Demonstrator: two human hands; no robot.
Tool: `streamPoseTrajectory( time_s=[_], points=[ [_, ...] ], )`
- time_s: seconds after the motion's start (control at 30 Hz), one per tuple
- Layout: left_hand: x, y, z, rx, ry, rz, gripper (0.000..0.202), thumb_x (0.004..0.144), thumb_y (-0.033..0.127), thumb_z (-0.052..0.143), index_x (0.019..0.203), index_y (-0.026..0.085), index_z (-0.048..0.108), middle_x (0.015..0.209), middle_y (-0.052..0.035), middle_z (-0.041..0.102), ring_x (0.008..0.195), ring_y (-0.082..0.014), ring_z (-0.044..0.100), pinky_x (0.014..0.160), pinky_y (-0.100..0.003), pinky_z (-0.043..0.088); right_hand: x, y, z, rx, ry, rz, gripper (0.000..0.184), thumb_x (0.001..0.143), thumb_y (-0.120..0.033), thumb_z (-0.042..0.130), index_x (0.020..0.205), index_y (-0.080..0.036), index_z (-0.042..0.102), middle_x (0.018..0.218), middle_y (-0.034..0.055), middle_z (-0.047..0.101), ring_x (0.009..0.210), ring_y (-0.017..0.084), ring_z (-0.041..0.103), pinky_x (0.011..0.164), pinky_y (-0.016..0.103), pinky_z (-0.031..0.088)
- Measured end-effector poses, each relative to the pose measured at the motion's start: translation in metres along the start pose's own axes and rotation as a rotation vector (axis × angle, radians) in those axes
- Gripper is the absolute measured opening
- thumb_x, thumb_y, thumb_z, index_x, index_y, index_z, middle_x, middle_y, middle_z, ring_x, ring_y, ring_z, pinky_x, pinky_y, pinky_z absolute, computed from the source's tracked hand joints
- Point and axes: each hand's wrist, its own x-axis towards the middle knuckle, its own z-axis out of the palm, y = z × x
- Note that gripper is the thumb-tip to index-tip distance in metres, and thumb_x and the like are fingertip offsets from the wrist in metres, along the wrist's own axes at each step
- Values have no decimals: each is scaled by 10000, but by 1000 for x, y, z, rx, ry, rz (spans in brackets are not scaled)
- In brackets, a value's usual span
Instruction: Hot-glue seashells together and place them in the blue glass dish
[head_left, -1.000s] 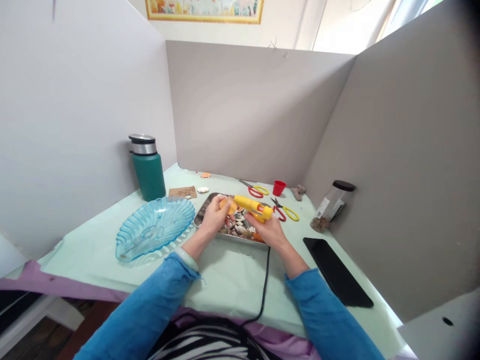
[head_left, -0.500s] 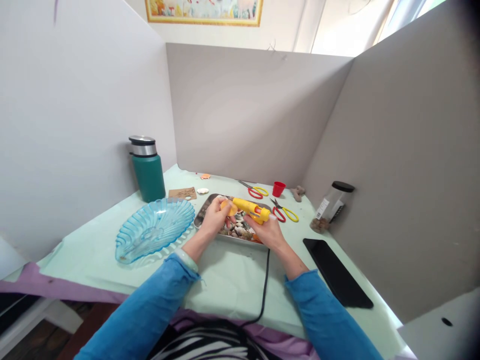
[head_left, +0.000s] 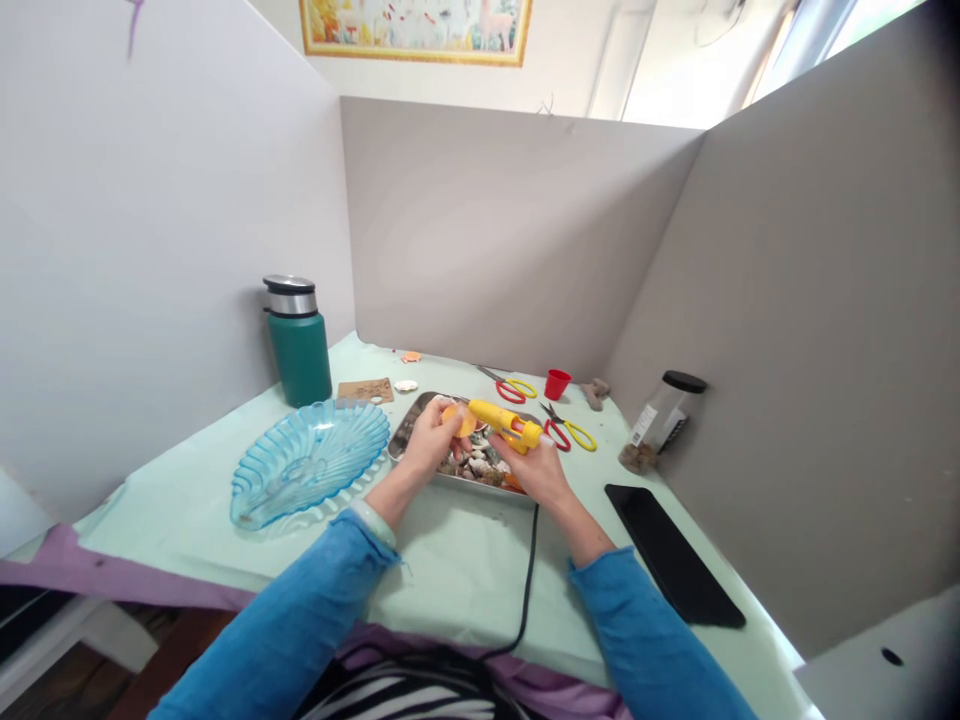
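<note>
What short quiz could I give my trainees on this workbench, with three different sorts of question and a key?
1. Multiple choice: what is the person's right hand holding?
A) a red cup
B) a yellow glue gun
C) a green bottle

2. True or false: the left hand is holding an orange piece close to the tip of the glue gun.

3. Counting: how many pairs of scissors with red and yellow handles lie on the pale green table cover?

Key:
1: B
2: true
3: two
</note>
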Motion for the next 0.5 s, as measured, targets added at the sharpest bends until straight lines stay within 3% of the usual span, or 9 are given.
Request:
streamPoseTrajectory(
  time_s=[0.5],
  points=[
    [-1, -2, -1, 5, -15, 38, 333, 786, 360, 669, 924, 197, 413, 662, 16, 667, 403, -101, 569, 340, -187, 380, 0, 4, 1, -13, 0, -3, 368, 738, -465, 689, 902, -138, 719, 848, 86, 755, 768, 240, 698, 701, 333, 557]
  ],
)
